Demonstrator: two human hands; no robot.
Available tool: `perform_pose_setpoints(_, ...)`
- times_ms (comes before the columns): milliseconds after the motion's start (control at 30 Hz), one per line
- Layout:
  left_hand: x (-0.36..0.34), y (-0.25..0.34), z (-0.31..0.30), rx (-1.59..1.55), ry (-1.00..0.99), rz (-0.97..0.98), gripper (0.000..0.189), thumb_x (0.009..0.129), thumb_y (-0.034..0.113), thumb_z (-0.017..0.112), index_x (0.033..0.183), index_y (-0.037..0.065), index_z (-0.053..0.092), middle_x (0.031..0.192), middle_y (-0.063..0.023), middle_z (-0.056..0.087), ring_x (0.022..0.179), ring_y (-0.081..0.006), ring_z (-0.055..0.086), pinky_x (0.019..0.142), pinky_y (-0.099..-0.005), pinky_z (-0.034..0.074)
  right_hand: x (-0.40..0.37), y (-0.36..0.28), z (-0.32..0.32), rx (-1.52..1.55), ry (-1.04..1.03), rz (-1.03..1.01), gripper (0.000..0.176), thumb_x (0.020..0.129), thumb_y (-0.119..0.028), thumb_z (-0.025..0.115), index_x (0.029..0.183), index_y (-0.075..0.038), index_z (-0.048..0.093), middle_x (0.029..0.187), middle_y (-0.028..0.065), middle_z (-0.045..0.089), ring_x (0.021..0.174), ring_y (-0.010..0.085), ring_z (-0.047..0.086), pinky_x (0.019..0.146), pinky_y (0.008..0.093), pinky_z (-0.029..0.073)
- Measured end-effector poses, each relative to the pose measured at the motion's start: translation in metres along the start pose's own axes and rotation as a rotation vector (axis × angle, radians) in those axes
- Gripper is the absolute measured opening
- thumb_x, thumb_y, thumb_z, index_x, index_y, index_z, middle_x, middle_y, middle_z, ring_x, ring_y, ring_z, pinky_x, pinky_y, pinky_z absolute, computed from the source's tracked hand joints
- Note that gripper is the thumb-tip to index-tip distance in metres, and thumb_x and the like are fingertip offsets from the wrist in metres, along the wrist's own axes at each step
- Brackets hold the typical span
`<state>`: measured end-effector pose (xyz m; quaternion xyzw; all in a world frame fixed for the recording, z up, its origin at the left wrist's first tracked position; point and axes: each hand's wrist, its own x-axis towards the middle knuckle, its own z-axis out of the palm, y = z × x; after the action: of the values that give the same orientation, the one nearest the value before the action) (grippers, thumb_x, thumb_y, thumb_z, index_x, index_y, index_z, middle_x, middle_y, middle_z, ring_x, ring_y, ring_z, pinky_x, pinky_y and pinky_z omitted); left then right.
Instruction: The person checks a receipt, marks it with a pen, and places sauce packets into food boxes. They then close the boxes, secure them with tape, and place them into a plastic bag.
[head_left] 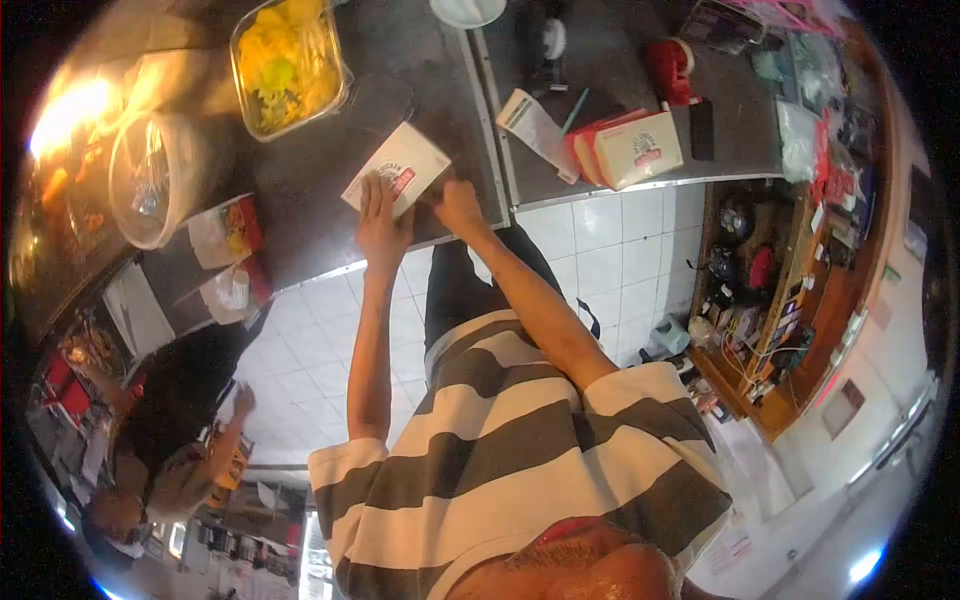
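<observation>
A white paper food box (422,152) with a round dark logo and a red printed label lies tilted on the dark counter, close to its front edge. My left hand (382,220) grips its near left part, fingers laid over the printed face. Just right of the box is my right hand (460,208), its fingers curled closed beside the box's right edge. What those fingers hold, if anything, I cannot tell.
A clear tray of yellow food (290,70) stands beyond the box. More printed boxes (640,150), a paper slip (535,125) and a red tape dispenser (672,72) lie to the right. Filled food boxes (222,235) and a clear tub (148,180) are left. Another person (165,440) stands at lower left.
</observation>
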<state>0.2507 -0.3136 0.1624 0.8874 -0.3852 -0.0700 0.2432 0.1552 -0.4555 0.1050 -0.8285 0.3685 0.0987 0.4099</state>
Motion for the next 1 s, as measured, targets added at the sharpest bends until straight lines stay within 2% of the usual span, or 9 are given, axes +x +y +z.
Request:
perform_pose_setpoints(100,0.026,0.026,-0.034,0.326,-0.232,-0.245,0.107,0.068,0.028,0.084,0.156,0.007,0.026,0.163,-0.0225,0.02,0.152,-0.0418,0.015,0.118,-0.0493,0.029,-0.026,-0.003,-0.045,-0.022,-0.147,-0.113,0.022,0.079,-0.015,0.073,0.09,0.002,0.067,0.084,0.0277,0.068,0.089,0.0447,0.068,0.08,0.0521,0.054)
perform_pose_setpoints(167,0.037,0.016,-0.033,0.243,-0.215,-0.285,0.12,0.063,0.031,0.086,0.158,0.008,0.017,0.161,-0.0272,0.018,0.151,-0.0454,0.014,0.12,-0.0557,0.019,-0.045,0.018,-0.062,0.013,-0.114,-0.11,0.025,0.081,-0.021,0.073,0.091,0.002,0.067,0.085,0.0266,0.069,0.086,0.0434,0.068,0.078,0.0519,0.054)
perform_pose_setpoints(233,0.046,0.012,-0.04,-0.021,-0.379,-0.333,0.121,0.059,0.03,0.086,0.157,0.007,0.02,0.149,-0.0294,0.036,0.143,-0.0461,0.029,0.118,-0.058,0.02,-0.066,0.046,-0.094,0.186,-0.115,-0.195,0.027,0.08,-0.025,0.077,0.087,-0.001,0.066,0.08,0.0192,0.07,0.081,0.0393,0.069,0.071,0.0471,0.054)
perform_pose_setpoints(267,0.034,0.009,-0.033,0.05,-0.232,-0.168,0.123,0.054,0.026,0.088,0.156,0.005,0.022,0.135,-0.0283,0.046,0.13,-0.0458,0.04,0.114,-0.0571,0.027,-0.077,0.058,-0.116,0.158,-0.118,-0.172,0.026,0.08,-0.025,0.076,0.087,-0.002,0.066,0.079,0.0183,0.07,0.08,0.0385,0.069,0.07,0.0465,0.054)
perform_pose_setpoints(500,0.046,0.229,-0.072,-0.097,-0.183,-0.007,0.11,0.05,0.017,0.085,0.148,0.0,0.037,0.127,-0.0241,0.049,0.118,-0.0445,0.045,0.101,-0.0512,0.04,-0.134,0.193,-0.221,0.014,-0.186,-0.033,0.025,0.085,-0.029,0.075,0.094,-0.006,0.069,0.08,0.0162,0.072,0.076,0.034,0.071,0.068,0.0424,0.055)
perform_pose_setpoints(700,0.117,0.377,0.026,-0.156,-0.28,0.13,0.123,0.051,0.028,0.086,0.157,0.009,0.026,0.135,-0.0264,0.043,0.127,-0.0467,0.043,0.106,-0.0542,0.041,-0.135,0.243,-0.29,0.033,-0.287,-0.064,0.026,0.086,-0.03,0.075,0.096,-0.006,0.068,0.079,0.0154,0.072,0.073,0.031,0.071,0.067,0.041,0.055)
perform_pose_setpoints(767,0.125,0.394,0.063,-0.115,-0.292,0.086,0.123,0.052,0.029,0.087,0.157,0.008,0.025,0.135,-0.0263,0.043,0.127,-0.0453,0.043,0.102,-0.0548,0.042,-0.131,0.246,-0.318,0.128,-0.307,0.051,0.027,0.088,-0.03,0.074,0.098,-0.006,0.068,0.078,0.0156,0.072,0.071,0.0316,0.071,0.068,0.0405,0.055)
perform_pose_setpoints(900,0.117,0.388,0.102,-0.067,-0.215,0.051,0.123,0.051,0.032,0.087,0.158,0.017,0.028,0.133,-0.0211,0.044,0.132,-0.0435,0.038,0.102,-0.0647,0.031,-0.117,0.27,-0.325,-0.023,-0.263,-0.085,0.028,0.089,-0.031,0.072,0.104,-0.008,0.067,0.08,0.0147,0.074,0.073,0.0285,0.073,0.068,0.0386,0.056)
perform_pose_setpoints(1000,0.118,0.38,0.102,-0.262,-0.165,0.09,0.124,0.049,0.032,0.086,0.158,0.019,0.029,0.144,-0.0194,0.042,0.138,-0.0414,0.035,0.107,-0.0609,0.028,-0.104,0.253,-0.314,0.046,-0.361,-0.152,0.028,0.09,-0.031,0.072,0.106,-0.008,0.068,0.082,0.014,0.074,0.074,0.0275,0.073,0.068,0.0388,0.056)
